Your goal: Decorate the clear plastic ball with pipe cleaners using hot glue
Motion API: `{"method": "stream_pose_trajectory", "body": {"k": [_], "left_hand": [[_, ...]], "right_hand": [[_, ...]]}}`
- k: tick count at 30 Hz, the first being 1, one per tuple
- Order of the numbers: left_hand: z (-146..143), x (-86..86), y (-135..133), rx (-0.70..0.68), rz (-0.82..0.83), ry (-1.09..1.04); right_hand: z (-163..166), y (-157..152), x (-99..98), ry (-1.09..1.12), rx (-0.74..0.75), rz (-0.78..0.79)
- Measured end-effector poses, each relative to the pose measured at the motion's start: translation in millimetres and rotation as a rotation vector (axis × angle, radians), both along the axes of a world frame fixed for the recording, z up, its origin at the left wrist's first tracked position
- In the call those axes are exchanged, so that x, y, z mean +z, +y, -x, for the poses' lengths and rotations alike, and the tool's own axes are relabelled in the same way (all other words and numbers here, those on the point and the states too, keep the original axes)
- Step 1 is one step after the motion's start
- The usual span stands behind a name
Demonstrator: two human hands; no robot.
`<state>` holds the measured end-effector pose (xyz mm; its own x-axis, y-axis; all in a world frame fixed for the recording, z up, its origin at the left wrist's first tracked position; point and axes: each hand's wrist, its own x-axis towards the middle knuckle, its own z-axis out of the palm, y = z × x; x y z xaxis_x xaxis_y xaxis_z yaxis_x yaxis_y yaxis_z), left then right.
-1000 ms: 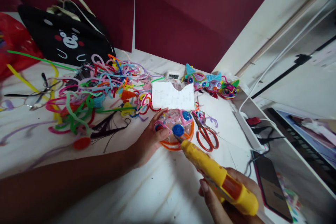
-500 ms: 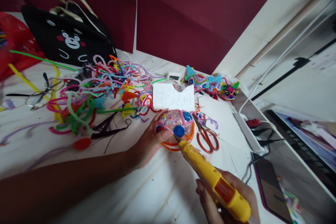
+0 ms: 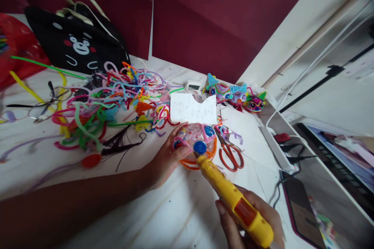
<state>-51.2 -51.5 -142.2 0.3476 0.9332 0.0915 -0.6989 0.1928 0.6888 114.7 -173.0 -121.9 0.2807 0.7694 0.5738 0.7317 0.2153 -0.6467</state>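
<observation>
My left hand [image 3: 171,149] is closed around the left side of a clear rounded craft piece [image 3: 194,134], its thumb on the near edge. Orange trim runs along the piece's rim, with pink trim and blue discs on top. One blue disc [image 3: 200,147] sits at the front. In my right hand [image 3: 251,214] is a yellow glue gun [image 3: 230,194], gripped from below and pointing up and left. Its nozzle tip is at or just beside that blue disc; I cannot tell if they touch. Orange-handled scissors [image 3: 231,155] lie right of the piece.
Tangled pipe cleaners [image 3: 117,97] spread across the left of the white table, near eyeglasses [image 3: 43,105] and a black bag [image 3: 78,42]. A white paper [image 3: 193,109] is behind the piece. Decorated craft figures [image 3: 254,101] stand at the back; a phone [image 3: 300,206] and power strip [image 3: 277,144] are right.
My right hand and the glue gun have shifted slightly left, the nozzle staying by the front blue disc. My left hand still holds the craft piece in nearly the same place.
</observation>
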Motion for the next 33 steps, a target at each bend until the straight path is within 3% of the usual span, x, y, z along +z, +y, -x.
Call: {"method": "stream_pose_trajectory", "body": {"k": [6, 25, 33], "left_hand": [[-0.1, 1.3, -0.8, 0.033, 0.035, 0.060], [-0.1, -0.3, 1.2, 0.066, 0.030, 0.089], [0.0, 4.6, 0.9, 0.086, 0.042, 0.117]], "right_hand": [[-0.7, 11.4, 5.1, 0.017, 0.162, 0.018], [6.4, 9.3, 11.3, 0.062, 0.065, 0.166], [6.5, 8.0, 5.4, 0.031, 0.093, 0.088]]}}
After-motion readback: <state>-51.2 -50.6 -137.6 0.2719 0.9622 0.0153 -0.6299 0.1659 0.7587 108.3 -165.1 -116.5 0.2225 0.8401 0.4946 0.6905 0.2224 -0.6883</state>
